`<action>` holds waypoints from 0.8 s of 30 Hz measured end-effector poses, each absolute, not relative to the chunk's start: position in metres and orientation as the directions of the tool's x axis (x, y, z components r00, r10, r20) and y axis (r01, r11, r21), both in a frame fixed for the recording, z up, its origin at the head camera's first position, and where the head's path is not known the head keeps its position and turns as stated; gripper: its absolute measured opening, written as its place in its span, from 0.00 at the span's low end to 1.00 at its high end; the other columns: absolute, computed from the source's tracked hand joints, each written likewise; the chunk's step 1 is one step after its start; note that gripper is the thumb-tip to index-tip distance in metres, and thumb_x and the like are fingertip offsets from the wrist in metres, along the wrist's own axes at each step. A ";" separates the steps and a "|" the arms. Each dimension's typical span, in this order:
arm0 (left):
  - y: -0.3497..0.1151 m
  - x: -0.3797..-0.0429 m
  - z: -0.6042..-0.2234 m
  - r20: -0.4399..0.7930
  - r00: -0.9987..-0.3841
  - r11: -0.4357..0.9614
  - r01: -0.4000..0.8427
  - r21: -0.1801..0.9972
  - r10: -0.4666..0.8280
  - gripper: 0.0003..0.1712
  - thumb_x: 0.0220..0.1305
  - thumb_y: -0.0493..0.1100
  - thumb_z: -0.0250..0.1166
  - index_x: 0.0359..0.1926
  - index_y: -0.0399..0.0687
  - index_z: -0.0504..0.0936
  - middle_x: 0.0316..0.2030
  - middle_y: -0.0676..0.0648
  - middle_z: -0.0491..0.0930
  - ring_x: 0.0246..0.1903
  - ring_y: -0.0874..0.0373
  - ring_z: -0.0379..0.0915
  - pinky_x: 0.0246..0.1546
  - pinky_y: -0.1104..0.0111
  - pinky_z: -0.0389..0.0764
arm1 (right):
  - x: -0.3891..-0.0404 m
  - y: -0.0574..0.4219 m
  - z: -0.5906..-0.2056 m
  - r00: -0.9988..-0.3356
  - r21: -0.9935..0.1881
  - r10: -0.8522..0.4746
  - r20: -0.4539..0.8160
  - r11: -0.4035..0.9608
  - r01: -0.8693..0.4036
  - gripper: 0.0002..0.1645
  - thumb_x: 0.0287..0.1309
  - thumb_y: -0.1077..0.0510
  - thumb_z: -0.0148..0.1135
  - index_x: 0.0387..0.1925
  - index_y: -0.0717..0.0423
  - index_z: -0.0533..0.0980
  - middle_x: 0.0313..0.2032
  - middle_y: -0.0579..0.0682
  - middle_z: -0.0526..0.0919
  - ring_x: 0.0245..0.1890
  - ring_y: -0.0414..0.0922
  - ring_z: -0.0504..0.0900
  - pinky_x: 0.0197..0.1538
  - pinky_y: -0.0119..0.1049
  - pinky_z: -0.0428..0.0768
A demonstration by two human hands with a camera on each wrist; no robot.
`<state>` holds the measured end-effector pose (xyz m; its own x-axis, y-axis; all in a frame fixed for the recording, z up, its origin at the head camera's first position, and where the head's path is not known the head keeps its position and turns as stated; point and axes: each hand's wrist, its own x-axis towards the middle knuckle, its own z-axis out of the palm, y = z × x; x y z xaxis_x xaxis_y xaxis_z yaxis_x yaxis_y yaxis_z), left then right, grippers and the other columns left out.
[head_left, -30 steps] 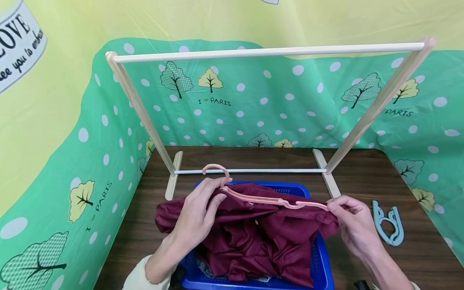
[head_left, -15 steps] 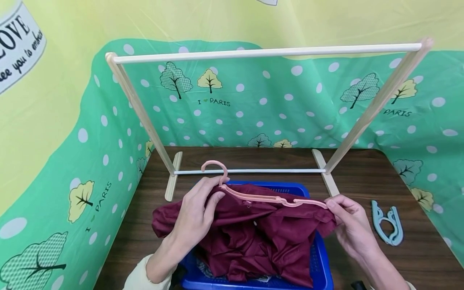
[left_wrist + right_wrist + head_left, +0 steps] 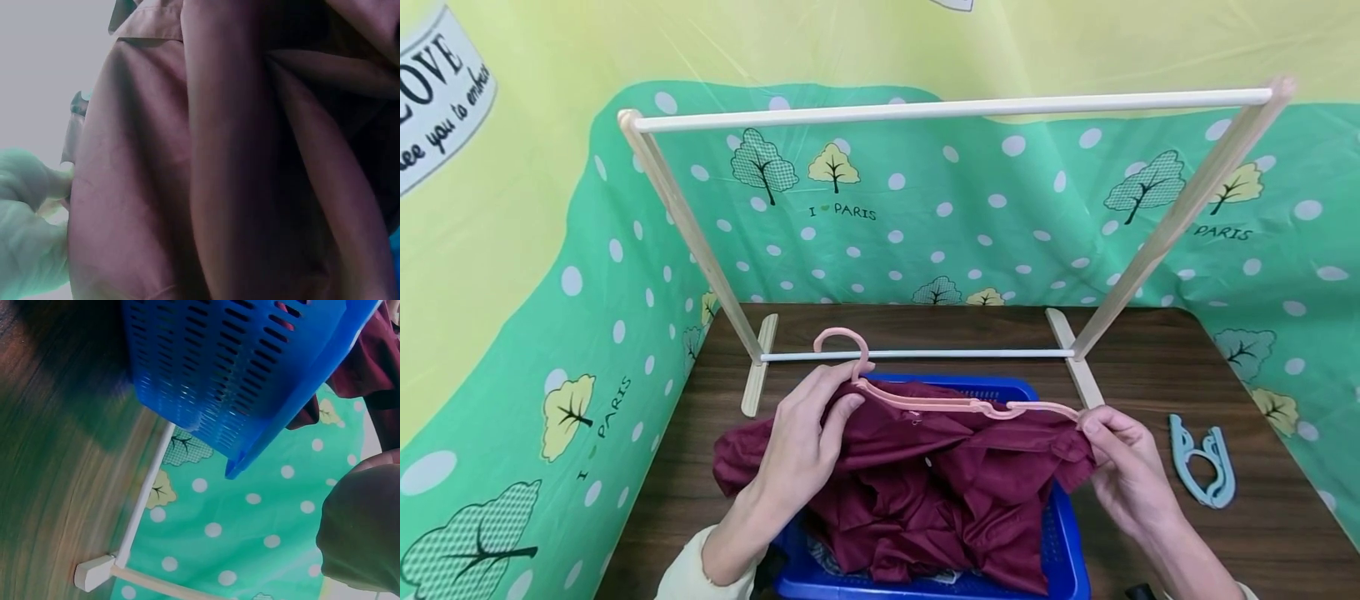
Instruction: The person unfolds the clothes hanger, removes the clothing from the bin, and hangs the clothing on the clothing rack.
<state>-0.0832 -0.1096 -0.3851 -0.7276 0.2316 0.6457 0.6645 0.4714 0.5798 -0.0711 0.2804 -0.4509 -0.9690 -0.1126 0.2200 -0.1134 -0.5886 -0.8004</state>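
Note:
A pink clothes hanger lies along the top of a maroon garment, its hook pointing up and to the left. Just below the hook, my left hand grips the hanger and the cloth bunched there. My right hand pinches the hanger's right end with the garment's edge, thumb on top. The hanger's left part is hidden by the left hand and cloth. Folds of the garment fill the left wrist view. In the right wrist view, only part of the right hand shows, at the edge.
Under the garment stands a blue perforated basket with other cloth inside. A wooden rack with a white top rail rises behind it. A folded light-blue hanger lies on the brown table at the right.
Both hands have shifted very slightly left, and the hanger has risen a little with its right arm more level. Both grips look the same.

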 end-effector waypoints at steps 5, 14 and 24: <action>-0.110 -0.084 -0.386 0.647 -0.722 0.460 0.674 0.578 0.246 0.22 0.74 0.28 0.68 0.65 0.45 0.85 0.60 0.49 0.88 0.56 0.55 0.86 0.56 0.66 0.84 | -0.070 0.279 -0.450 -0.976 -0.800 -0.093 0.198 -0.591 -0.106 0.27 0.81 0.78 0.40 0.41 0.66 0.88 0.43 0.54 0.90 0.39 0.43 0.90 0.39 0.30 0.87; -0.110 -0.082 -0.383 0.633 -0.721 0.464 0.680 0.568 0.282 0.26 0.75 0.28 0.68 0.69 0.47 0.85 0.55 0.49 0.88 0.48 0.59 0.85 0.50 0.69 0.82 | -0.067 0.271 -0.438 -0.983 -0.902 0.043 0.176 -0.393 -0.179 0.19 0.75 0.81 0.54 0.34 0.67 0.86 0.34 0.52 0.91 0.33 0.40 0.88 0.34 0.30 0.85; -0.107 -0.081 -0.382 0.627 -0.725 0.477 0.674 0.564 0.285 0.26 0.76 0.29 0.68 0.70 0.47 0.85 0.52 0.48 0.87 0.43 0.60 0.82 0.42 0.68 0.82 | -0.070 0.265 -0.429 -0.990 -0.944 0.082 -0.112 -0.322 0.080 0.20 0.80 0.70 0.59 0.31 0.55 0.88 0.26 0.45 0.87 0.26 0.36 0.83 0.27 0.29 0.80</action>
